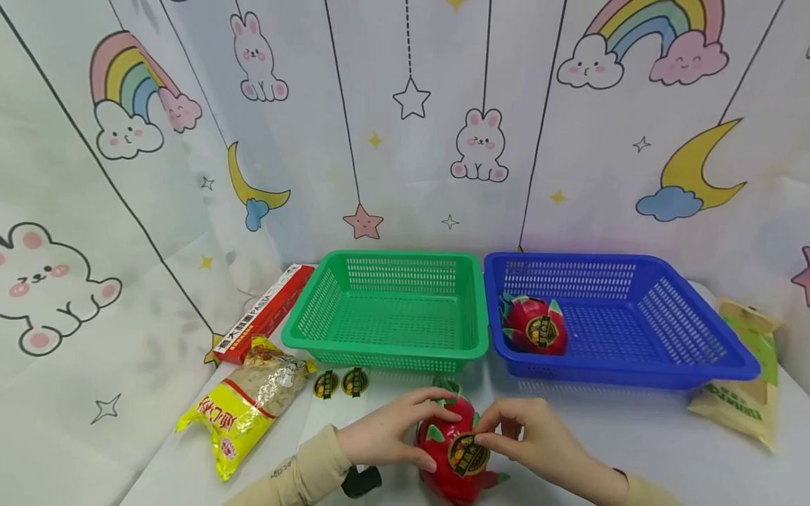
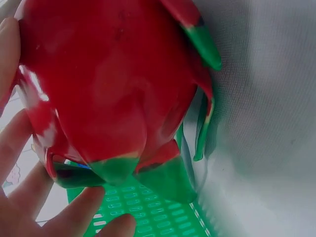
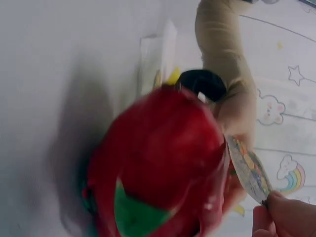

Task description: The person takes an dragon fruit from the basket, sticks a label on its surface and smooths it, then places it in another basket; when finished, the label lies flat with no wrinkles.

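A red dragon fruit (image 1: 449,485) with green-tipped scales lies on the table at the front. My left hand (image 1: 395,430) holds it from the left, its fingers over the top and the thumb low on the near side. Between thumb and forefinger, my right hand (image 1: 538,437) pinches the edge of a round black-and-gold sticker (image 1: 468,455). In the right wrist view that sticker (image 3: 249,170) tilts outward from the fruit (image 3: 163,153) at the pinched edge. The left wrist view shows the fruit's plain red side (image 2: 108,84).
Behind stand a green basket (image 1: 386,355) and a blue basket (image 1: 626,372), the latter with a stickered dragon fruit (image 1: 534,327) inside. Two round stickers (image 1: 340,384) lie on a white sheet. To the left are a yellow pasta bag (image 1: 253,404) and red box (image 1: 266,309); another bag (image 1: 749,372) lies right.
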`<state>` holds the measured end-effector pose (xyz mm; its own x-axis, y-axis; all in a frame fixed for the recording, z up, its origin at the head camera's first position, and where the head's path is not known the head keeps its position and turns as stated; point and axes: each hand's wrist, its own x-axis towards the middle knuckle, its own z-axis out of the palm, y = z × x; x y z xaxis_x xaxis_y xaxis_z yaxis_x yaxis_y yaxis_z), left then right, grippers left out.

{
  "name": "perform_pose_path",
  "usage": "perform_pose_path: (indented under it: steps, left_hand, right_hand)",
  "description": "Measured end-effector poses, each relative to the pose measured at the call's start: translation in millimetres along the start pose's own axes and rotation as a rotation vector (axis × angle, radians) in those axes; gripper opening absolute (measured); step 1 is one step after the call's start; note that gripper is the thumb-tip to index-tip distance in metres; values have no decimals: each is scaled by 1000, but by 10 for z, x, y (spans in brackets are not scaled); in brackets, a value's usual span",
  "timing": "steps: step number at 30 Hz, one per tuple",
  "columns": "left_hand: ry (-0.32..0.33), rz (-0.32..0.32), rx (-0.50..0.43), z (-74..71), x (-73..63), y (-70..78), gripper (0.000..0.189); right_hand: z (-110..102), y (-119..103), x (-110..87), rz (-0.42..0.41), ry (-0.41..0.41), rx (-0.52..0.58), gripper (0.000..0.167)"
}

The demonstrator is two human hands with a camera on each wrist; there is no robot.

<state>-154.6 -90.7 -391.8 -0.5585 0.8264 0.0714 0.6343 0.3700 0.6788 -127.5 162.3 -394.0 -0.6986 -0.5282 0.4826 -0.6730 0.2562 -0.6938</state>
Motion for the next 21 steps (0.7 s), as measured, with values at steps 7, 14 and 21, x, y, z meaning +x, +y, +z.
perform_pose_path:
  steps: [7,14,21]
  left_hand:
    - [0,-25,-22,-1,-6,6,62]
    - [40,-35,-18,48,-7,28,65]
    - [113,-22,51,133,21,93,61]
  right_hand:
    - [122,-42,-138,80,-52,136,7]
    - [189,-73,-190,228,-76,231,4]
    - [250,-75,-221,254,-53,222,5]
